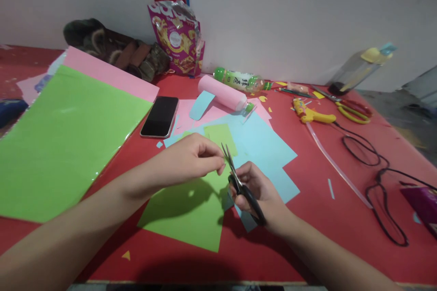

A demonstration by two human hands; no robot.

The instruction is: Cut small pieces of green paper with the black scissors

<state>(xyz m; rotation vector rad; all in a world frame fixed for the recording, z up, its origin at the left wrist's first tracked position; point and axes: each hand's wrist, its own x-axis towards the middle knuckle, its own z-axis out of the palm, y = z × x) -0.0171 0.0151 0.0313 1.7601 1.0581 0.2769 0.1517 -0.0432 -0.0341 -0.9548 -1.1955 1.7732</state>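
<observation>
My right hand grips small black-handled scissors, their blades slightly apart and pointing up and away from me. Close to the blade tips is my left hand, thumb and fingers pinched together; anything between them is too small to make out. Beneath both hands lies a sheet of green paper, with a smaller green piece just beyond. Light blue paper spreads under and to the right of these. Behind it rests a bottle wrapped in pink paper, a blue strip leaning against it.
Left are a phone and a pack of green sheets. At the back lie a green tea bottle and a snack bag. Right are a yellow glue gun with its cord, larger scissors and a tall bottle.
</observation>
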